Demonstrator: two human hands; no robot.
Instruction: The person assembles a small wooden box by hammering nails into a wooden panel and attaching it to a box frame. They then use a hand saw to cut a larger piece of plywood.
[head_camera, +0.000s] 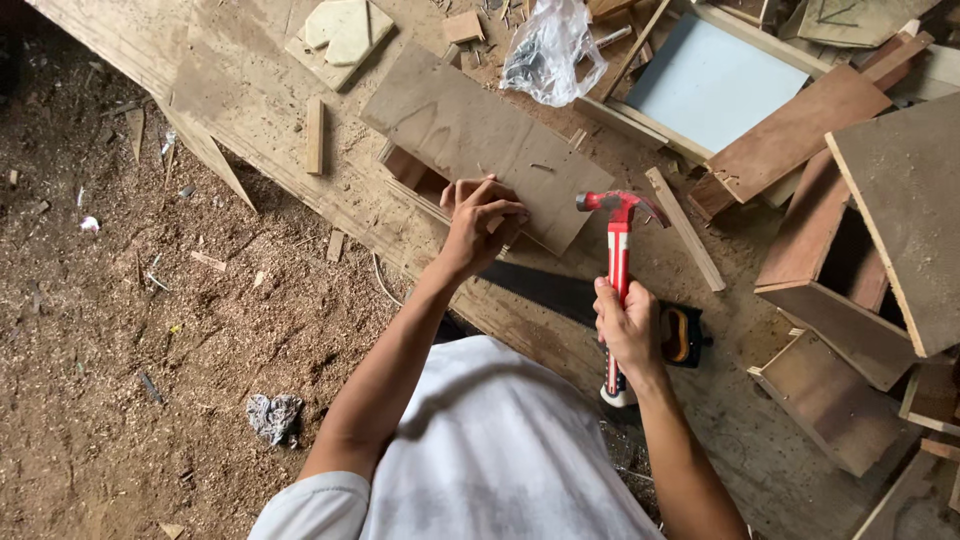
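Observation:
My left hand (478, 219) rests with pinched fingers on the near edge of a brown plywood panel (470, 135) that lies on top of a small wooden box frame (405, 168); whether a nail is between the fingers I cannot tell. My right hand (625, 325) grips the handle of a red and white claw hammer (619, 240). The hammer's red head is raised just right of the panel's near corner. A hand saw blade (540, 288) lies dark on the work board between my arms.
A clear plastic bag (548, 48) of small hardware lies beyond the panel. A pale blue board (715, 82) and several wooden boxes (850, 270) crowd the right side. Loose wood strips (685, 228) lie about. Sawdust-covered ground (150, 330) spreads to the left, with a crumpled rag (272, 415).

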